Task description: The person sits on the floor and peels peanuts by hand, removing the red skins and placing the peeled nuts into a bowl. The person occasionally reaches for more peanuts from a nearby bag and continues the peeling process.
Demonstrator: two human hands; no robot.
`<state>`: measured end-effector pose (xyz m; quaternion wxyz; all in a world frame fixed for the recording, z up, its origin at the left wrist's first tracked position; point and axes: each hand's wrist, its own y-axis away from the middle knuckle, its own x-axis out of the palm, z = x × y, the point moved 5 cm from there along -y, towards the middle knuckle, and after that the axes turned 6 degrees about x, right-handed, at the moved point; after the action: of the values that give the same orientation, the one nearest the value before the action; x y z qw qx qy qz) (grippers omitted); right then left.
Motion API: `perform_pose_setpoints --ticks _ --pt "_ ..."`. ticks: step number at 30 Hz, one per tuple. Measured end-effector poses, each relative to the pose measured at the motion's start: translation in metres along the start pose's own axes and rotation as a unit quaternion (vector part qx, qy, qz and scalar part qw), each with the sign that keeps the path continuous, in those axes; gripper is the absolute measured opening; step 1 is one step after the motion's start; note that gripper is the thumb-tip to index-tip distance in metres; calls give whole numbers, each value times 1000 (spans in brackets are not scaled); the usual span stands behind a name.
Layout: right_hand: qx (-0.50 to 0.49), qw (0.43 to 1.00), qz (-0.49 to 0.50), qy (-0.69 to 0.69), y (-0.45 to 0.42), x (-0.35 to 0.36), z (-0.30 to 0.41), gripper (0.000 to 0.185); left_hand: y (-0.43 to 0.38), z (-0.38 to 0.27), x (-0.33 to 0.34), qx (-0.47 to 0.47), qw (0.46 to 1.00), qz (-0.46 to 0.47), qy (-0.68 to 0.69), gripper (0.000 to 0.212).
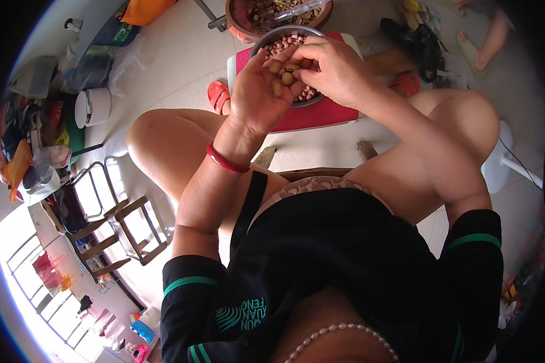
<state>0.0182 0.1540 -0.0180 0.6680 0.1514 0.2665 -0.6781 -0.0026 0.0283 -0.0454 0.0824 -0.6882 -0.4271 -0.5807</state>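
My left hand (261,93) is palm up with several unshelled peanuts (287,79) lying in its palm and on its fingers. From the right, my right hand (329,68) reaches over that palm, its thumb and fingertips bent close together; whether they pinch a peanut cannot be told. Both hands are above a metal bowl (295,28) of pinkish shelled peanut kernels (284,44), partly covered by them. The bowl rests on a red stool top with pale ends (315,115). Just beyond it, a brown basin (236,20) holds peanut shells or pods and a clear plastic bottle (295,12).
My knees flank the red stool. A black plastic bag (424,52) lies on the floor at upper right, near another person's bare foot (481,59). A white container (93,107) and wooden stool (136,231) are at left; a white stand base (497,159) is at right.
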Motion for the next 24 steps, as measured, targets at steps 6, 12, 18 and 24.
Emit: perform_pose_setpoints --ticks 6,12,18,24 --pt "18 999 -2 -27 -4 -4 10 12 -7 -6 -15 38 993 -53 -94 39" --pt "91 972 67 -206 -8 -5 -8 9 -4 -11 -8 24 954 -124 -273 35" --pt "174 890 90 -411 -5 -6 -13 11 -5 -1 3 -17 954 -25 -300 35" --pt "212 862 127 -443 -1 -2 -15 20 -2 4 12 27 950 -14 -310 32"
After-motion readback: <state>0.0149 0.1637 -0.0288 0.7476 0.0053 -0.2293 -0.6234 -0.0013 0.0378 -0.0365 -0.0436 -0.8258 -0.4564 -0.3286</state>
